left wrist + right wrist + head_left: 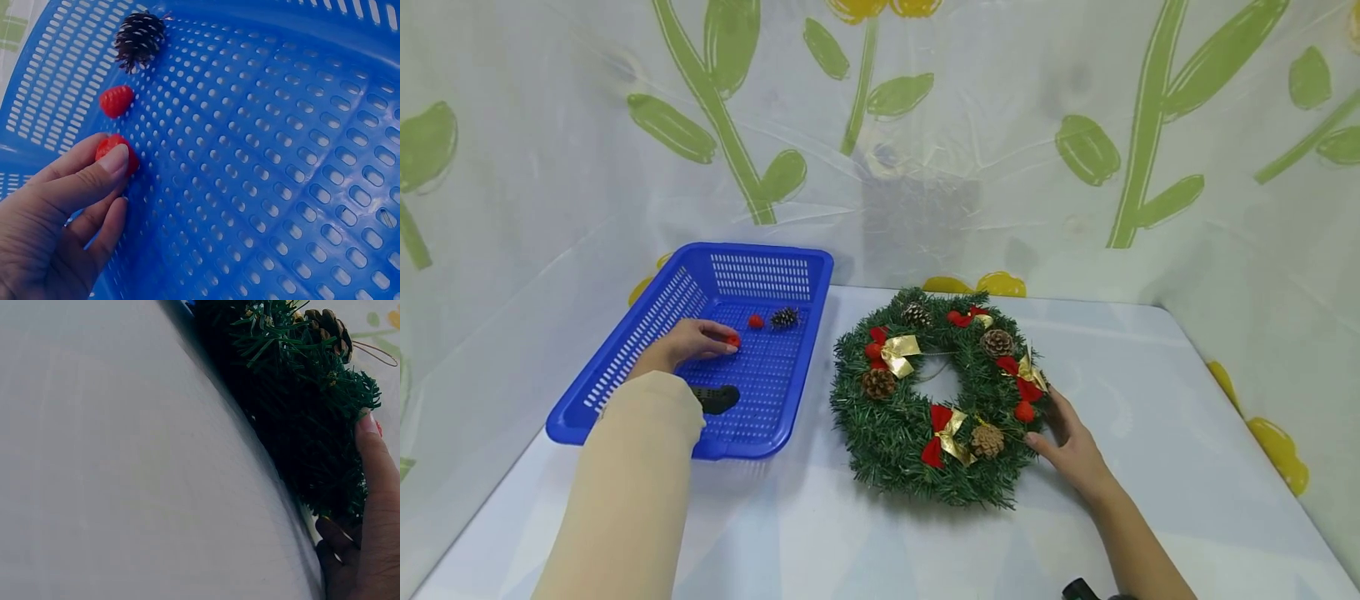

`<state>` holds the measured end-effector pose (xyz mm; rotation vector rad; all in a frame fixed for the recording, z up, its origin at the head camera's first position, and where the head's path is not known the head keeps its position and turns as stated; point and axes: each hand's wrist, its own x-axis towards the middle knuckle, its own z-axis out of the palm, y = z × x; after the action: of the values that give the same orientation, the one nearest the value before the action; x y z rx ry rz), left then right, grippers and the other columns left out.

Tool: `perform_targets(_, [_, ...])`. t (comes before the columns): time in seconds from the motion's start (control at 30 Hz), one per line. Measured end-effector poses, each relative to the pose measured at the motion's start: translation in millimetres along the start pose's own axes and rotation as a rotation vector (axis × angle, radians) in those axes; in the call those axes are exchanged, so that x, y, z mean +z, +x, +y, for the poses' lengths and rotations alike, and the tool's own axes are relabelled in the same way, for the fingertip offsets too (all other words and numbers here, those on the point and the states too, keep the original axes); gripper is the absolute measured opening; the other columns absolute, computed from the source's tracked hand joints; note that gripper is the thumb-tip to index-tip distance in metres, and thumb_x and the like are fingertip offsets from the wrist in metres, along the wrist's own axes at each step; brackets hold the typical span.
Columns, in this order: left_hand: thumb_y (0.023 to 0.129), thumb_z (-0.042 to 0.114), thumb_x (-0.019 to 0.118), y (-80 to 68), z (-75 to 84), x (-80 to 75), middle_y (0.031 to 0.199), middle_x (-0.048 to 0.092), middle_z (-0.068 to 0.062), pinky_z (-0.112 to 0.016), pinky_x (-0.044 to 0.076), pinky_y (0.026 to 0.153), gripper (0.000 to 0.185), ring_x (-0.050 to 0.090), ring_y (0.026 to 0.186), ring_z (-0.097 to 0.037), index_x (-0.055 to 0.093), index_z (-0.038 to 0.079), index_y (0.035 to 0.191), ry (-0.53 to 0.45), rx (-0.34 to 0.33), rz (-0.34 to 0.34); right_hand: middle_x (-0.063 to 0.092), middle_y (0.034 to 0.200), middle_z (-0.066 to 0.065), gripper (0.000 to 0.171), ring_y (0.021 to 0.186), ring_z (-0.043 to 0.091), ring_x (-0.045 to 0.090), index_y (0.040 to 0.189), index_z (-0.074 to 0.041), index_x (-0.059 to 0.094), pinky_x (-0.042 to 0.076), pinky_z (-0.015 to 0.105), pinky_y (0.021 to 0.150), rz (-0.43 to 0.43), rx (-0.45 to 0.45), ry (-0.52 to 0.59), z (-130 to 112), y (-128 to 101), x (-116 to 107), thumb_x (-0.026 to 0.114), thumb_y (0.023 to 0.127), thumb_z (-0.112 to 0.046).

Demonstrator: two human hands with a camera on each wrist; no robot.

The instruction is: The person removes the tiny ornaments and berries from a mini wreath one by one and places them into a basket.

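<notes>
My left hand (694, 342) is inside the blue plastic basket (808, 367) and pinches a red berry ornament (117, 153) between thumb and fingertips. Just beyond it in the left wrist view lie a second red berry (116, 101) and a dark pinecone (140, 40). A green wreath (880, 446) lies on the table, trimmed with pinecones, red berries and red and gold bows. At its right edge my right hand (1077, 454) grips it, thumb on the near side of the greenery and fingers round the outer side; some fingertips are hidden by the greenery.
The basket stands at the left of the white table (1120, 358). A dark strap-like thing (718, 399) shows beneath my left wrist. Behind the table hangs a pale curtain (985, 192) with green leaves and yellow flowers.
</notes>
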<state>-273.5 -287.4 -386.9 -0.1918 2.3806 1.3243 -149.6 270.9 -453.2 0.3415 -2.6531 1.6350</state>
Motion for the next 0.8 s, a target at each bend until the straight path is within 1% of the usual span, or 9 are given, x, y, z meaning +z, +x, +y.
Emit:
perform_targets(0.1, [0.089, 0.018, 0.067, 2.5, -0.7, 4.9, 0.139, 0.041, -0.027, -0.048, 0.033, 0.108, 0.055, 0.038, 0.129, -0.04, 0.047, -0.006, 0.134, 0.002, 0.005, 0.018, 0.018, 0.146, 0.039, 0.082, 0.131, 0.057, 0.02, 0.149, 0.004, 0.006, 0.022, -0.003, 0.091, 0.002, -0.004, -0.002, 0.5, -0.6, -0.4, 0.061, 0.089, -0.004])
perform_targets(0.27, [0.089, 0.022, 0.068, 6.1, 1.8, 12.4, 0.137, 0.046, -0.026, -0.047, 0.034, 0.108, 0.055, 0.041, 0.126, -0.038, 0.048, -0.006, 0.133, 0.004, 0.017, 0.048, 0.017, 0.146, 0.04, 0.083, 0.132, 0.057, 0.019, 0.15, 0.004, 0.005, 0.021, -0.003, 0.092, 0.005, 0.007, -0.002, 3.2, -0.9, -0.6, 0.061, 0.089, -0.004])
perform_targets(0.5, [0.087, 0.024, 0.069, 11.1, 2.6, 16.7, 0.135, 0.047, -0.025, -0.046, 0.034, 0.107, 0.056, 0.041, 0.121, -0.035, 0.05, -0.004, 0.132, 0.01, -0.015, 0.077, 0.015, 0.146, 0.04, 0.084, 0.132, 0.058, 0.019, 0.15, 0.003, 0.005, 0.021, -0.004, 0.091, 0.004, 0.007, -0.012, 5.0, -1.5, 0.2, 0.062, 0.089, -0.005])
perform_targets(0.67, [0.087, 0.022, 0.069, 11.5, 1.2, 13.4, 0.137, 0.045, -0.026, -0.047, 0.033, 0.108, 0.057, 0.039, 0.122, -0.036, 0.049, -0.003, 0.134, 0.025, -0.001, 0.06, 0.015, 0.147, 0.039, 0.083, 0.132, 0.057, 0.018, 0.15, 0.003, 0.006, 0.021, -0.003, 0.091, 0.002, 0.006, -0.006, 3.5, -0.3, 1.6, 0.062, 0.089, -0.006])
perform_targets(0.8, [0.088, 0.02, 0.068, 10.8, 0.8, 11.0, 0.141, 0.042, -0.026, -0.047, 0.031, 0.11, 0.058, 0.037, 0.127, -0.037, 0.046, -0.003, 0.137, 0.005, 0.01, 0.04, 0.016, 0.147, 0.038, 0.083, 0.132, 0.056, 0.019, 0.15, 0.003, 0.006, 0.022, -0.003, 0.091, 0.002, 0.003, -0.001, 2.0, 0.9, 1.8, 0.062, 0.089, -0.006])
